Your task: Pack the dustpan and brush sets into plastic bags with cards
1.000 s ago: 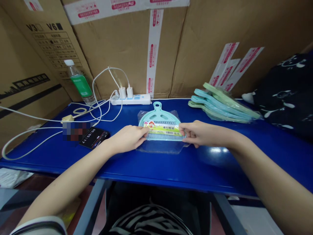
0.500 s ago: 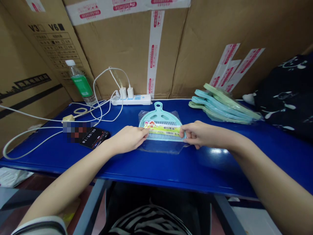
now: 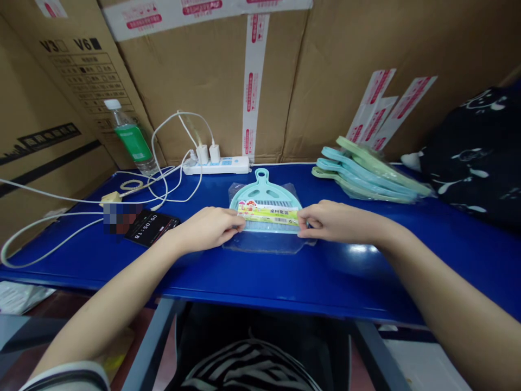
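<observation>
A small light-blue dustpan [image 3: 264, 194] lies flat in a clear plastic bag [image 3: 266, 243] on the blue table [image 3: 285, 277], its handle pointing away from me. A yellow-green paper label [image 3: 268, 215] crosses its wide end. My left hand [image 3: 209, 228] pinches the label's left end with fingers closed. My right hand [image 3: 331, 221] pinches the label's right end the same way. Both hands rest on the tabletop.
A stack of bagged blue and green dustpans [image 3: 366, 174] lies at the back right, beside a dark bag [image 3: 476, 157]. A phone [image 3: 151, 227], white cables, a power strip [image 3: 215, 164] and a green-labelled bottle [image 3: 132, 138] stand at the left. Cardboard boxes [image 3: 325, 70] wall the back.
The label and both hands have shifted slightly; the grip on the label's two ends is the same.
</observation>
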`<state>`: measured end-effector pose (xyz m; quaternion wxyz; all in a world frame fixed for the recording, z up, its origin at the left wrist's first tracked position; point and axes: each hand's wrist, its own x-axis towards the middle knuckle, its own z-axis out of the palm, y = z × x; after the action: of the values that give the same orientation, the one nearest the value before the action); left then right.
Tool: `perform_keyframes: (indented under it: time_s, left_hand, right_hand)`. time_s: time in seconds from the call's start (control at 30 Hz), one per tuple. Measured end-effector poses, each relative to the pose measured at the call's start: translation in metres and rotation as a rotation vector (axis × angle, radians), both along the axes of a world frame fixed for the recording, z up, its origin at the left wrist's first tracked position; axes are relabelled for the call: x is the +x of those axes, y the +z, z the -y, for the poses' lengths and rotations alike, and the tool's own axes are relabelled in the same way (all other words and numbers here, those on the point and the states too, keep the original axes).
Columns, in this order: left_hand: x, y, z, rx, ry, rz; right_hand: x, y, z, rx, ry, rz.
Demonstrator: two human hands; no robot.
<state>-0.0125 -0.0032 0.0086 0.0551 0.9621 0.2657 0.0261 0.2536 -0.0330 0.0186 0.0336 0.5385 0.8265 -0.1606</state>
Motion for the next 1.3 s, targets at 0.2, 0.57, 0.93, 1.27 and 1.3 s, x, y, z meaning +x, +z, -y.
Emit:
perform_keyframes:
  time_s: [0.2, 0.57, 0.93, 1.27, 1.3]
  left_hand:
    - [-0.001, -0.003, 0.0, 0.003, -0.016, 0.038]
    - [-0.001, -0.004, 0.0, -0.025, -0.04, 0.069]
    - [-0.002, -0.001, 0.0, -0.042, -0.029, 0.05]
    - [-0.011, 0.012, 0.002, -0.149, -0.027, -0.04]
    - [-0.011, 0.013, 0.002, -0.152, -0.028, -0.045]
  right_hand:
    - [-0.004, -0.006, -0.003, 0.163, 0.005, 0.065]
    - [-0.002, -0.01, -0.01, 0.088, 0.013, -0.065]
    - [0.01, -0.014, -0.014, 0.034, 0.124, -0.169]
    - [0.019, -0.001, 0.005, -0.055, 0.154, -0.152]
    - [0.018, -0.001, 0.005, -0.053, 0.147, -0.144]
